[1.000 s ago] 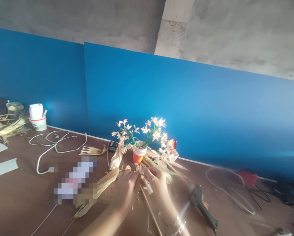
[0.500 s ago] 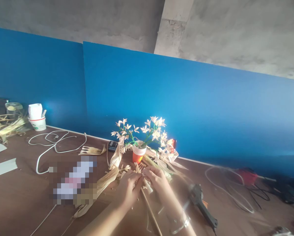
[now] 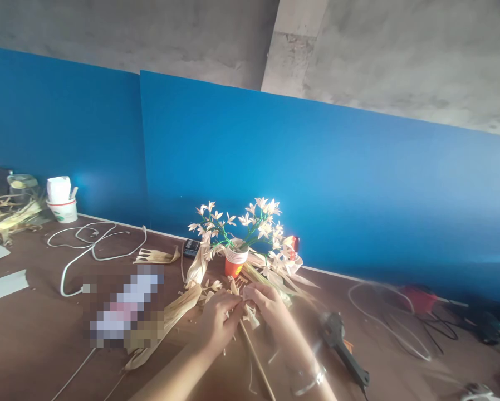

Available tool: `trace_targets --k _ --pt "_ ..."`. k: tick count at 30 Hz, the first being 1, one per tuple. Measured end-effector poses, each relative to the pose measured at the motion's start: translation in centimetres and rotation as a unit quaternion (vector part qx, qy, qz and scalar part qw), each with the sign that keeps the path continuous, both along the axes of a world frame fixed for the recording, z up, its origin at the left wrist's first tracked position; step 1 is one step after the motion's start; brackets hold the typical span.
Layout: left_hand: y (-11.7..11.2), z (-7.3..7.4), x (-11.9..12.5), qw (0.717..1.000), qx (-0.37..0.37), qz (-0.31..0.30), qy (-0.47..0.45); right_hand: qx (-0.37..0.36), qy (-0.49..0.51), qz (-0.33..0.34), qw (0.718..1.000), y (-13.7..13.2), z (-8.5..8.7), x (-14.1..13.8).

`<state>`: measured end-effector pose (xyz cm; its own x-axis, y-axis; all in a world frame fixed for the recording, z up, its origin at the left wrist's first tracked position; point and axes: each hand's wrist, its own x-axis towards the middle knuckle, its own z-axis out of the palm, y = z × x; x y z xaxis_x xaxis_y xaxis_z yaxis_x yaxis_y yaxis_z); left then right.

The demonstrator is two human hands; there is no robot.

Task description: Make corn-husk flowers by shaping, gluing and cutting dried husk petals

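My left hand [image 3: 220, 317] and my right hand [image 3: 265, 306] meet at the middle of the table, fingertips pinched together. Between them is a small pale piece of corn husk [image 3: 244, 294], mostly hidden by the fingers. Just behind stands an orange and white paper cup [image 3: 234, 266], which holds green stems with pale husk flowers [image 3: 264, 223]. Loose dried corn husks [image 3: 175, 309] and small cut scraps lie around the cup and under my hands. A thin straw-coloured stick [image 3: 256, 356] runs from beneath my fingers toward the near edge.
A black glue gun [image 3: 344, 345] lies right of my right forearm. Left are a white cable [image 3: 95, 242], a blurred-out object [image 3: 127, 306] and a white tub [image 3: 63, 210]. Farther right lies a red item [image 3: 419, 301] among cords. A blue partition [image 3: 317, 184] borders the table's back.
My hands stay in nearly the same place, with only a slight shift of the right fingers and wrist. The view has drifted very slightly; the objects on the table have not moved.
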<state>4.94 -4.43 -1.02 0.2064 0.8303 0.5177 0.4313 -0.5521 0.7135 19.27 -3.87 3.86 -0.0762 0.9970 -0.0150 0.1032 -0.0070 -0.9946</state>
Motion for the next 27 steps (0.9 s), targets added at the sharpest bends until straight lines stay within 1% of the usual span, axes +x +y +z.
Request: trace_targets --k 4,6,9,13,17,20,22,27 --pt "0.2 -0.2 -0.1 0.999 0.026 0.033 0.014 -0.008 0.01 -0.006 1.0 0.0 -0.3 0.3" --pt "0.2 -0.4 -0.1 0.998 0.044 0.05 0.016 -0.005 0.0 -0.009 1.0 0.2 -0.6 0.4" --pt "0.3 -0.6 -0.1 0.996 0.07 0.058 0.0 0.008 -0.024 -0.008 1.0 0.5 -0.9 0.4" --pt "0.3 -0.7 -0.1 0.995 0.089 0.054 -0.005 0.014 -0.037 -0.011 0.999 0.5 -0.7 0.3" --pt "0.5 -0.9 0.0 0.993 0.104 0.055 -0.01 -0.001 -0.07 -0.007 0.998 0.6 -0.5 0.4" --pt "0.6 -1.0 0.0 0.994 0.098 0.051 -0.007 -0.009 -0.088 -0.017 0.996 0.6 -0.6 0.4" --pt "0.4 -1.0 0.0 0.994 0.095 0.048 -0.006 -0.001 -0.087 -0.019 0.996 0.6 -0.6 0.3" --pt "0.0 -0.4 0.0 0.996 0.08 0.012 -0.027 0.02 -0.089 0.012 0.996 0.6 -0.4 0.5"
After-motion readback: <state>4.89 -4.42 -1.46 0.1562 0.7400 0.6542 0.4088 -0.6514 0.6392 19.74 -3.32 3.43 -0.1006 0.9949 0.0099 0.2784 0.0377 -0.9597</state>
